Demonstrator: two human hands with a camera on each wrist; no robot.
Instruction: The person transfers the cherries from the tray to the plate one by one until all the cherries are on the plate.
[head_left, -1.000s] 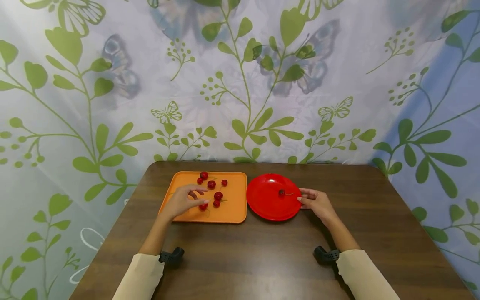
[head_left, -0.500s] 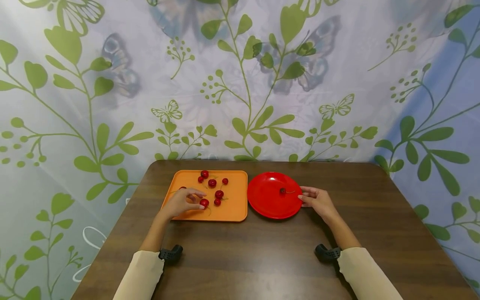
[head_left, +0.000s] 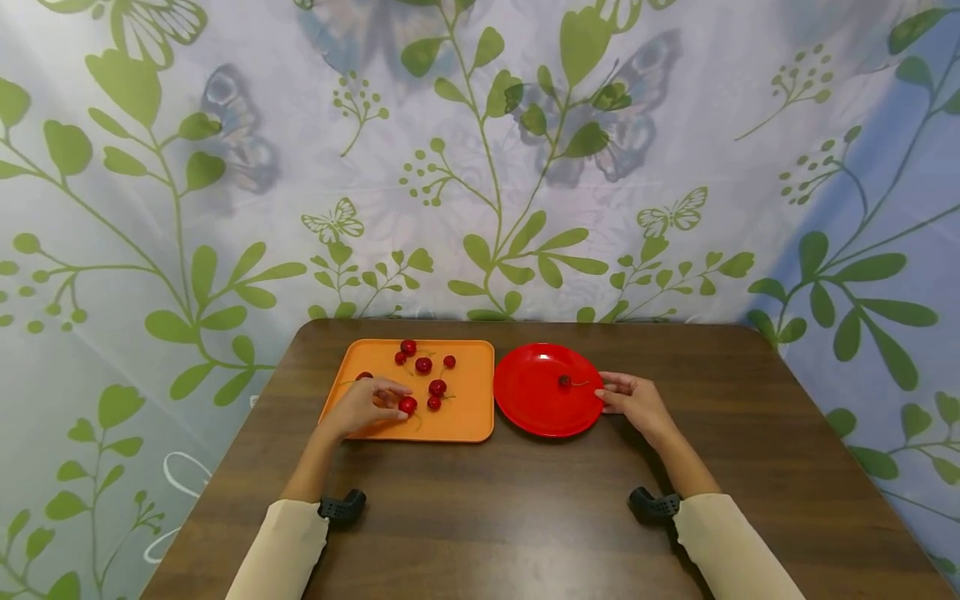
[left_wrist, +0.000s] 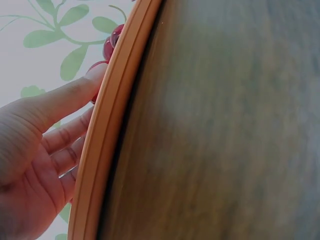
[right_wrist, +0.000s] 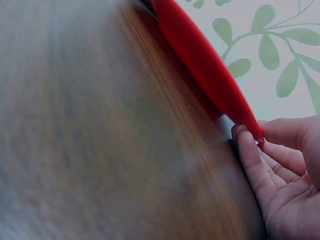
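Clearly, from the head view, the main risk lies at the left hand (head_left: 365, 403): its thumb and fingertips close around one cherry (head_left: 407, 405) at the near part of the orange tray (head_left: 472, 417), and the fruit is round and smooth, so I judge it can slip out or roll away if the pinch is too light. Two other cherries (head_left: 436, 395) lie just beside it and could be pushed. A thin stem near the fruit could also catch. The left forearm reaches forward from the near edge of the table (head_left: 525, 517), the hand resting low over the tray. The right hand (head_left: 633, 400) lies at the right rim of the red plate (head_left: 525, 408), where one cherry already sits; the fingers curl at the rim, and a strong pull could make this plate slide.

From the left wrist view, the fingers (left_wrist: 65, 97) stretch behind the tray rim (left_wrist: 107, 130) toward a red cherry (left_wrist: 111, 45); the pinch itself is hidden.

From the right wrist view, the fingertips (right_wrist: 247, 150) go under the plate edge (right_wrist: 210, 70) and the thumb presses above, so this hand pinches the rim.
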